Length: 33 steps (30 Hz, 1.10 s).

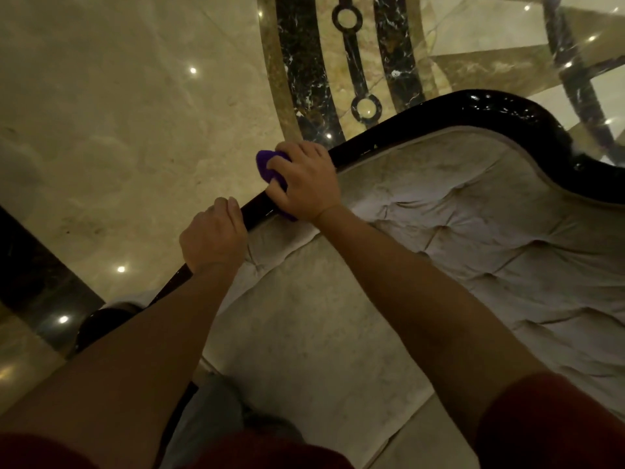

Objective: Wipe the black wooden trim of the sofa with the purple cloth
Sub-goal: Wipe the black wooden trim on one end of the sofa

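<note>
Glossy cream marble floor (128, 106) dotted with reflected ceiling lights, curved black-and-tan inlay bands (297, 62) with ring motifs (345, 16), dark marble strip (30, 265) at lower left, pale tufted upholstery (473, 231), flat seat cushion (304, 333), red sleeves (541, 418) at the bottom edge

there is one view only, from a wide-angle camera worn on the person's head. it looks steeply down and forward, over both bare forearms that reach away from the lower edge of the frame. the camera sits close above the sofa (389, 299), whose tufted back fills the lower right, and the black wooden trim (439, 110) runs diagonally from lower left to upper right. beyond the trim, the polished marble floor (118, 113) lies farther below. straight lines bow toward the edges. no second view shares the scene.
</note>
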{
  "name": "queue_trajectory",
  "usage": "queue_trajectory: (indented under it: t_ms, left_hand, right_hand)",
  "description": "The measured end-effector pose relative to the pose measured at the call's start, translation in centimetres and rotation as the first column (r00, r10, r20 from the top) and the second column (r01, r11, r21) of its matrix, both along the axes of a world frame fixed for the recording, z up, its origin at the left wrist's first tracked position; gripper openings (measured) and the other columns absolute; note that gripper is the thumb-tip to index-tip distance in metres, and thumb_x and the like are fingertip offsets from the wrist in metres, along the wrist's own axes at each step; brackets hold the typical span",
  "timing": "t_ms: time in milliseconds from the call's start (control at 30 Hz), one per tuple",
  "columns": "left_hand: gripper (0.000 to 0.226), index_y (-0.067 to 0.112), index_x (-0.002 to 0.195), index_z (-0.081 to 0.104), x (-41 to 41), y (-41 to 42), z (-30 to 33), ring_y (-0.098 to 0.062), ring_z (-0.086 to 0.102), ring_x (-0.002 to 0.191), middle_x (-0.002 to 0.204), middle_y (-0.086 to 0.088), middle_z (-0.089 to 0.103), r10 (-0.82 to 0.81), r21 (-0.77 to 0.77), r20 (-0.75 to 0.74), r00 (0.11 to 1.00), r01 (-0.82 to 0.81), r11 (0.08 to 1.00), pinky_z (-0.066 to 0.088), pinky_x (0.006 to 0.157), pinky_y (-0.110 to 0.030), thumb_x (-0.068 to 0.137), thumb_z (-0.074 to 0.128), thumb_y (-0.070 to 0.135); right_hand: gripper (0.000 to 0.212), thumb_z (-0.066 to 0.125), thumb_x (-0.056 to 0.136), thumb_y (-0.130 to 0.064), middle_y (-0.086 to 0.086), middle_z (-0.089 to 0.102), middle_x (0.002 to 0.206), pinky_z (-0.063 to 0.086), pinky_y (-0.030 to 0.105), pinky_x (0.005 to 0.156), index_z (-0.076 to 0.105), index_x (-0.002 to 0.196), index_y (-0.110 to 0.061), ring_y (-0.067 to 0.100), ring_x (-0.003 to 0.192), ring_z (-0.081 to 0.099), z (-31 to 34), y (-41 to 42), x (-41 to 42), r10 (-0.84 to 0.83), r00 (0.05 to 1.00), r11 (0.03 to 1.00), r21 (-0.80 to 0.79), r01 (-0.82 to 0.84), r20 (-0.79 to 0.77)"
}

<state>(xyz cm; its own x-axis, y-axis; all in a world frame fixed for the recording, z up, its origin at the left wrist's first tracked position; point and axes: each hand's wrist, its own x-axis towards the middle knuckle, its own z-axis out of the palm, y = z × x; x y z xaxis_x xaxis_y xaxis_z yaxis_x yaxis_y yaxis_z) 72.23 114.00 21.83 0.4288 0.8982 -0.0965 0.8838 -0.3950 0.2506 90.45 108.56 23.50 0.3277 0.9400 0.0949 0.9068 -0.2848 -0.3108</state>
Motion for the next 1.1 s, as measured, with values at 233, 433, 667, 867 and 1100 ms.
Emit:
queue_trajectory:
  t_ms: [233, 433, 667, 867, 1100]
  left_hand:
    - [0.048, 0.006, 0.082, 0.061, -0.1, -0.1, 0.5, -0.027, 0.048, 0.058, 0.068, -0.014, 0.062, -0.053, -0.013, -0.005, 0.999, 0.053, 0.999, 0.032, 0.052, -0.035, 0.108, 0.034, 0.037]
    - [0.051, 0.006, 0.079, 0.057, -0.5, 0.0, 0.2, -0.029, 0.05, 0.055, 0.066, -0.014, 0.06, -0.104, -0.013, 0.029, 0.994, 0.105, 0.994, 0.029, 0.049, -0.033, 0.106, 0.034, 0.042]
    - [0.039, 0.005, 0.083, 0.058, -0.5, 0.6, -0.3, -0.026, 0.043, 0.057, 0.068, -0.014, 0.056, 0.02, -0.104, 0.082, 0.996, -0.012, 0.995, 0.029, 0.052, -0.035, 0.106, 0.036, 0.029]
    - [0.036, 0.01, 0.117, 0.054, -0.3, 0.8, -0.1, -0.034, 0.057, 0.063, 0.08, -0.017, 0.066, 0.048, -0.142, 0.03, 0.998, -0.044, 0.989, 0.034, 0.052, -0.037, 0.106, 0.031, 0.035]
    - [0.058, 0.008, 0.106, 0.063, 0.3, 1.7, 0.1, -0.038, 0.061, 0.09, 0.098, -0.016, 0.065, -0.108, -0.251, 0.004, 0.994, 0.106, 0.962, 0.046, 0.073, -0.044, 0.106, 0.021, 0.048]
  right_hand:
    - [0.041, 0.049, 0.095, -0.048, 0.013, 0.068, 0.118, 0.043, 0.047, 0.098, 0.07, 0.106, -0.015, 0.035, 0.112, 0.061, 1.5, -2.1, 10.6, -0.072, 0.957, 0.994, -0.064, 0.093, 0.281]
    - [0.035, 0.055, 0.091, -0.045, 0.008, 0.068, 0.116, 0.04, 0.047, 0.106, 0.072, 0.1, -0.016, 0.032, 0.116, 0.059, 1.3, -1.9, 9.5, -0.346, 0.89, 0.936, 0.043, 0.349, 0.298]
    - [0.023, 0.073, 0.087, -0.038, 0.008, 0.069, 0.121, 0.033, 0.048, 0.113, 0.075, 0.094, -0.015, 0.03, 0.122, 0.056, -1.2, 1.3, -4.3, -0.313, 0.947, 0.946, 0.071, 0.317, -0.069]
    - [0.024, 0.078, 0.083, -0.031, 0.012, 0.071, 0.12, 0.036, 0.048, 0.11, 0.078, 0.096, -0.011, 0.034, 0.12, 0.06, -1.2, 1.0, -6.0, -0.153, 0.984, 0.981, 0.106, 0.162, -0.086]
    - [0.032, 0.063, 0.092, -0.042, 0.009, 0.07, 0.119, 0.036, 0.049, 0.11, 0.075, 0.104, -0.016, 0.032, 0.117, 0.061, 0.0, 0.1, 2.8, -0.186, 0.975, 0.982, -0.022, 0.19, 0.125]
